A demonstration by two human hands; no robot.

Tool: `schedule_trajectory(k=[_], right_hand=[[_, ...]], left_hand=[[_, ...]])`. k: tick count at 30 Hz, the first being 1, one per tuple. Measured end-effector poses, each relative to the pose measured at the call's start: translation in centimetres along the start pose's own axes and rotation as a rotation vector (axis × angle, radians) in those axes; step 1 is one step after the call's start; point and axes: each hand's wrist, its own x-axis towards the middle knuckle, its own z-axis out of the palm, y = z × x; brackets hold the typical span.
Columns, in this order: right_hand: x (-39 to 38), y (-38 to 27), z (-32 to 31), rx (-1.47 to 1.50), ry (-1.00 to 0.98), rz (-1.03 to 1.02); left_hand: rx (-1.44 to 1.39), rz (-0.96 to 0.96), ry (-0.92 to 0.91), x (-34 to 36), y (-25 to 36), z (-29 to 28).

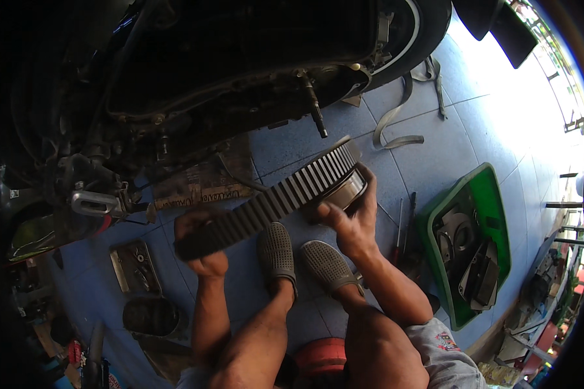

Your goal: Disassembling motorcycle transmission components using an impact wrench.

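Note:
A black toothed drive belt (276, 201) stretches slantwise between my hands, in front of the scooter engine's open side. My left hand (213, 264) is closed around the belt's lower left end. At its upper right end the belt loops around a round metal clutch pulley (347, 191). My right hand (352, 228) grips that pulley from below and the right, thumb toward me. Most of the pulley is hidden behind the belt and fingers. Just beyond the belt, a bare metal shaft (314, 109) sticks out of the engine casing (233, 94), apart from the pulley.
On the right a green tray (428, 227) holds metal parts, with screwdrivers (399, 223) beside it. A small metal tray (120, 272) with small parts and a dark round container (150, 316) stand left. Flat cardboard (204, 178) lies under the engine; a grey strap (389, 120) lies beyond.

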Motion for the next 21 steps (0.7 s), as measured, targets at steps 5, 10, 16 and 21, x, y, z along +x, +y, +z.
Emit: schedule_trajectory(k=[5, 10, 16, 21], right_hand=[[-1.2, 1.0, -0.3, -0.13, -0.103, -0.084], [-1.9, 2.2, -0.5, -0.181, -0.114, -0.129], [-2.3, 1.6, -1.0, -0.456, -0.282, -0.418], [-3.7, 0.6, -1.2, -0.531, -0.531, -0.509]], left_hand=[[-0.126, 0.09, -0.142, -0.3, 1.8, -0.4], [-0.393, 0.085, -0.209, -0.4, 3.0, 0.1], [0.109, 0.09, -0.147, 0.3, 4.3, 0.4], [0.157, -0.058, -0.142, 0.8, 5.9, -0.5]])
